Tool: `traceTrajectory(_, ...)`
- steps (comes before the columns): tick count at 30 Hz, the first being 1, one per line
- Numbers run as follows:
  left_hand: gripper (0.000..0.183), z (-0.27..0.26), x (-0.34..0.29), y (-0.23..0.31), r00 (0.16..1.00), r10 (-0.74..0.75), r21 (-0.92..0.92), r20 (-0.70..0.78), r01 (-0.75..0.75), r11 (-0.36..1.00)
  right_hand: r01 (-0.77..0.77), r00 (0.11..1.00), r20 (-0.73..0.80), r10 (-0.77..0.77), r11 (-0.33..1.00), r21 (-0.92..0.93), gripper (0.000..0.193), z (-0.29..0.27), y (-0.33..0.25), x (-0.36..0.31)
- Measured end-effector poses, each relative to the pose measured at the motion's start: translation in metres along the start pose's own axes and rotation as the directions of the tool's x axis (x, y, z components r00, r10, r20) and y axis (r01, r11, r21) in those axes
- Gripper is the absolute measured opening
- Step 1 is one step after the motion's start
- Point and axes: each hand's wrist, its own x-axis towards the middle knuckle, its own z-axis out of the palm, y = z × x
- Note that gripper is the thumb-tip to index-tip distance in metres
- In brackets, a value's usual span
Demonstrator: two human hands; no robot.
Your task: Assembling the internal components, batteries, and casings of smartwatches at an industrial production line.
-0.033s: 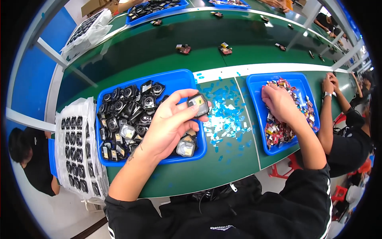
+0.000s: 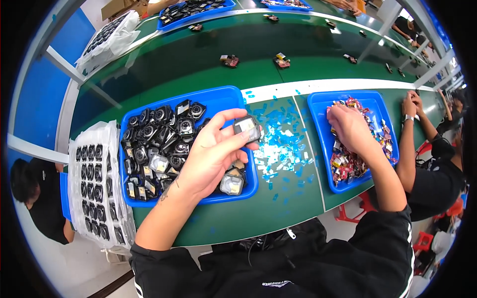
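Note:
In my left hand [image 2: 206, 159], fingers and thumb close round a dark, squarish smartwatch case [image 2: 247, 129] with a pale inner face and a yellowish label. The hand hovers over the right side of a blue tray [image 2: 234, 94] heaped with black watch housings [image 2: 148, 131]. My right hand [image 2: 349, 128] is over a second blue tray [image 2: 375, 105], full of small red, yellow and silver circuit parts [image 2: 343, 171]. Its fingers are drawn together and bent down. Whatever they may hold is hidden behind the hand.
Between the trays, small blue and white film pieces [image 2: 283, 149] litter the green table [image 2: 223, 223]. At left stands a white tray stack [image 2: 97, 184] with rows of watch housings. Circuit parts [image 2: 281, 60] lie on the green belt [image 2: 174, 59] beyond. A co-worker's hands [image 2: 411, 103] are at right.
The watch case in my left hand has tipped slightly, showing its inner face at a different angle. My right hand has barely moved.

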Motion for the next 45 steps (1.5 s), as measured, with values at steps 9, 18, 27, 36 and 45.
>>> traceTrajectory(9, 0.030, 0.014, -0.008, -0.019, 0.968, 0.184, 0.396, 0.172, -0.239, 0.887, 0.182, 0.951, 0.093, -0.295, 0.777, 0.603, 0.005, -0.046, -0.103, 0.003)
traceTrajectory(18, 0.009, 0.026, -0.019, -0.019, 0.942, 0.282, 0.529, 0.180, -0.335, 0.780, -0.222, 0.967, 0.254, -0.009, 0.452, 0.864, 0.015, -0.028, -0.130, 0.010)
traceTrajectory(27, 0.009, 0.025, -0.019, -0.028, 0.896, 0.410, 0.623, 0.171, -0.420, 0.660, -0.029, 0.999, 0.001, 0.045, 0.625, 0.780, 0.016, -0.004, -0.139, 0.003)
traceTrajectory(36, 0.014, 0.022, -0.007, -0.039, 0.937, 0.345, 0.418, 0.059, -0.337, 0.844, 0.222, 0.966, -0.224, -0.130, 0.858, 0.463, 0.022, 0.000, -0.145, -0.026)
traceTrajectory(45, 0.016, 0.019, -0.006, -0.032, 0.958, 0.129, 0.363, 0.258, -0.220, 0.905, -0.007, 0.992, -0.059, 0.114, 0.504, 0.864, 0.018, 0.019, -0.127, -0.022)
